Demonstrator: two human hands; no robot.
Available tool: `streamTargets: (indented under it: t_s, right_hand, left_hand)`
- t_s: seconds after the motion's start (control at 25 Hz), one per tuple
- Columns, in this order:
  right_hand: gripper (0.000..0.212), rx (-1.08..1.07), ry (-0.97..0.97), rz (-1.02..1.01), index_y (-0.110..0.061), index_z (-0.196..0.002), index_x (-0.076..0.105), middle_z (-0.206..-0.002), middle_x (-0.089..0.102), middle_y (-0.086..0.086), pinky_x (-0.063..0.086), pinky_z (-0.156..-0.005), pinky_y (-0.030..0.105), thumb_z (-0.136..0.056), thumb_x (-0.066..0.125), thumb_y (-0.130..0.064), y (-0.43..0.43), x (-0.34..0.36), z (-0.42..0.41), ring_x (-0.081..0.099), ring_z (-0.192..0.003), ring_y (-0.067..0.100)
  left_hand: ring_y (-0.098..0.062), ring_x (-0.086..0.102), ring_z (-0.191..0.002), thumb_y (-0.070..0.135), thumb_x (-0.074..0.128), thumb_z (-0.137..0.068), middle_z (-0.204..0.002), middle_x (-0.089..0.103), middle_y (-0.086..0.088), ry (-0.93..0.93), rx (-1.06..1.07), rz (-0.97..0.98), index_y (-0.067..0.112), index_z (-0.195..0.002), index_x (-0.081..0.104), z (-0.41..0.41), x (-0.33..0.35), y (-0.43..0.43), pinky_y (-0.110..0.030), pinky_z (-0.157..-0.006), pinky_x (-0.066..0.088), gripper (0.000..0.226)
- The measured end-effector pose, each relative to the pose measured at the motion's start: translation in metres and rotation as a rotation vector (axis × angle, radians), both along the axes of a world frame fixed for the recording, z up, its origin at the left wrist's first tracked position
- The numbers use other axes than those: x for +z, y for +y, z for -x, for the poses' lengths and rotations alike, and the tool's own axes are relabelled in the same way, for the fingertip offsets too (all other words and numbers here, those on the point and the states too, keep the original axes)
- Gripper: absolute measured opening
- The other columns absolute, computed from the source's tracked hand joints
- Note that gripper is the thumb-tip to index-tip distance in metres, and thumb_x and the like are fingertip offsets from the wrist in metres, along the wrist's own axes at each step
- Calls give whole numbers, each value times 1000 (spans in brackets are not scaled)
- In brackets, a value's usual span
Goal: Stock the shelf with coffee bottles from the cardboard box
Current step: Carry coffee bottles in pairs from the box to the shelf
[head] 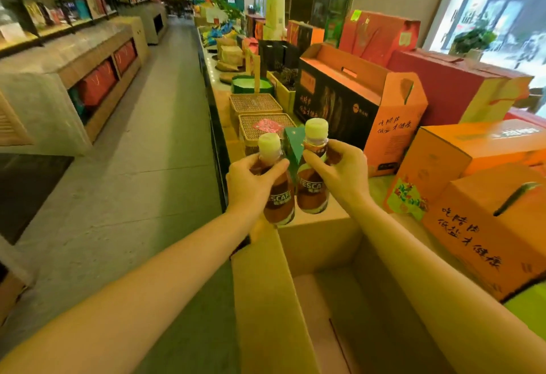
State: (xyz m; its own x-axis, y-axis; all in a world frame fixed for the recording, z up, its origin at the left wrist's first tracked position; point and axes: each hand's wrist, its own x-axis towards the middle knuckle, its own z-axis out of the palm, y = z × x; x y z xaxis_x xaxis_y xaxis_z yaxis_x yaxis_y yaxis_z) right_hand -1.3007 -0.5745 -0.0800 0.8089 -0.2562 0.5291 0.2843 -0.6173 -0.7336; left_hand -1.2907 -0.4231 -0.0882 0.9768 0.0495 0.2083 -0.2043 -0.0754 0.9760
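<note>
L bottle reads "ESCAF", R bottle "ESCA"

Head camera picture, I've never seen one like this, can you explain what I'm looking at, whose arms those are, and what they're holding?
No machine here: the single picture comes from a wide-angle camera worn on a person's head, looking forward and down, so both bare arms are the wearer's own. The left hand grips one coffee bottle below its pale cap; the right hand grips a second coffee bottle the same way. Both are held above an open cardboard box. Nearby, the display surface carries orange gift boxes and woven baskets.
</note>
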Motion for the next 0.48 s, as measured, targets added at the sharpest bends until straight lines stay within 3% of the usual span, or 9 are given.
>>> streamTargets:
  t_s: [0.24,0.4,0.48]
  right_hand:
    - [23,241,68,-42,-15,-104,68,-90,68,-7,54,-75,22,-83,68,-25,146,46,-50,65,-82,2]
    - [25,347,56,-70,-14,-109,66,-93,66,-7,53,-77,21,-85,65,-22,280,61,-91,64,-83,3]
    - [23,400,46,-115,-13,-106,66,-93,68,-3,54,-78,23,-85,66,-21,352,68,-114,65,-83,7]
  left_hand:
    - [-2,62,-76,25,73,-77,-80,66,9,-89,90,-7,32,-78,64,-37,46,158,-17,-67,48,12]
    - [-4,62,-70,22,75,-75,-82,68,1,-137,198,-32,17,-89,71,-65,65,298,-10,-59,47,15]
    - [5,61,-63,21,75,-76,-84,68,-2,-168,247,-70,13,-94,72,-76,79,371,-3,-54,45,21]
